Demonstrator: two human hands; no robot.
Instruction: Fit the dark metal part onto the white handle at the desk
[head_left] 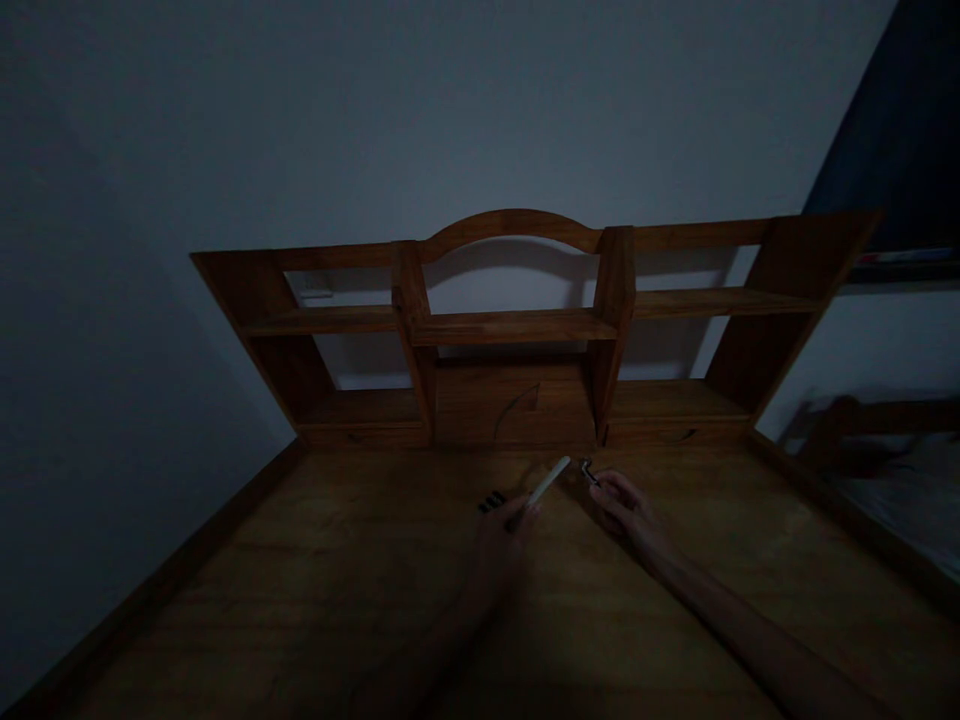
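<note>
My left hand [504, 530] is closed around a slim, pale, straight bar [550, 480], which points up and to the right. At the far left side of that hand, several small black pieces [491, 502] show; I cannot tell whether they are held or lie on the desk. My right hand [621, 503] pinches a small, dark, shiny piece with a hooked end [588, 470]. Its tip is close to the end of the pale bar, with a small gap between them. Dim light hides the exact kind of these things.
The wooden desk top [315, 580] spreads under both hands. At its back stands a wooden shelf unit [514, 327] with low drawers [679, 433] and a central panel bearing a thin curved dark line [516, 405]. A wall socket [315, 292] shows behind the left shelf.
</note>
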